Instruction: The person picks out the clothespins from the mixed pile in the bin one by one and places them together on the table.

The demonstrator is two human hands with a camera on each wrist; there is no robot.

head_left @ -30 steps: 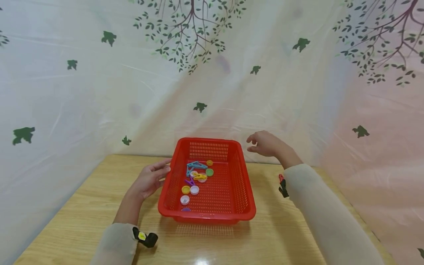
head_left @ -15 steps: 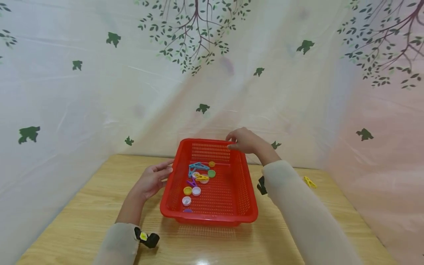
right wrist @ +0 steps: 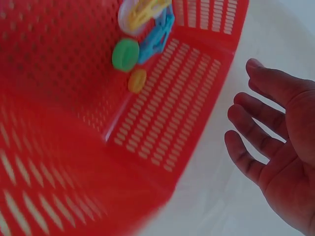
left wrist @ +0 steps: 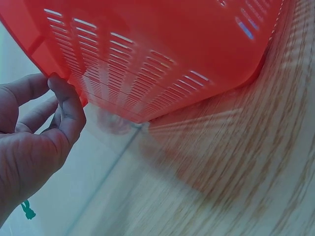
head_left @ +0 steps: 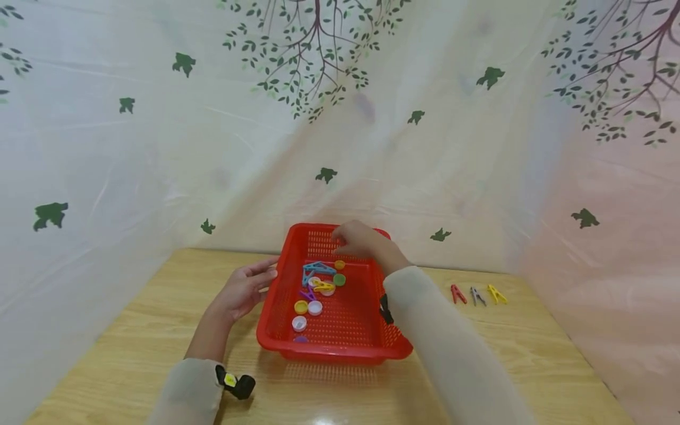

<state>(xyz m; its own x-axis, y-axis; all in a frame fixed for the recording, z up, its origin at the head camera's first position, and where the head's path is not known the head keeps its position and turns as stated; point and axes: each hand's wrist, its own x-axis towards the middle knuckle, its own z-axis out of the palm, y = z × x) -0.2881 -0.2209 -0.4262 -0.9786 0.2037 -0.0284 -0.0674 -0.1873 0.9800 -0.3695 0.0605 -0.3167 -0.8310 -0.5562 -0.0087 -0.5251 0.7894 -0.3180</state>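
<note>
A red slotted plastic basket (head_left: 366, 321) stands on the table. My left hand (head_left: 241, 290) holds its left rim, thumb and fingertips at the edge in the left wrist view. Over the basket's far right part hovers my right hand (head_left: 361, 241); its fingers are loosely bent with nothing between them in the right wrist view. Inside lie blue clothespins (head_left: 320, 268), a yellow clothespin (head_left: 322, 285) and a purple clothespin (head_left: 308, 293). Bottle caps are scattered around them: a green cap (right wrist: 126, 54), a small yellow cap (right wrist: 137, 80) and several white caps (head_left: 315, 307).
To the right of the basket, a red clothespin (head_left: 458, 294), a grey clothespin (head_left: 477, 296) and a yellow clothespin (head_left: 497, 294) lie in a row on the wooden table (head_left: 531, 354). A pale curtain (head_left: 255, 147) printed with leaves hangs behind the table.
My right hand has swung left, from beyond the basket's right side to above its inside. This uncovers the row of clothespins on the right. The left hand keeps its place at the rim.
</note>
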